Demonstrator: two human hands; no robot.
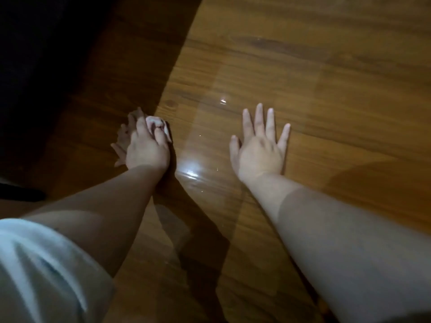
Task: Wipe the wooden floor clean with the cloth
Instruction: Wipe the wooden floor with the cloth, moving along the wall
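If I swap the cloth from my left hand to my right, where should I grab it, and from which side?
Pinch the cloth where its white bunched end bulges past the fingertips of the left hand. Bring the right hand in from the right, low over the floor: the left hand covers the rest, so only that lump offers a grip.

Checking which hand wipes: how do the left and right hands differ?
The left hand grips the cloth, fingers curled; the right hand holds nothing, fingers spread flat. The left hand sits half in shadow; the right hand lies in light. Both rest on the wooden floor.
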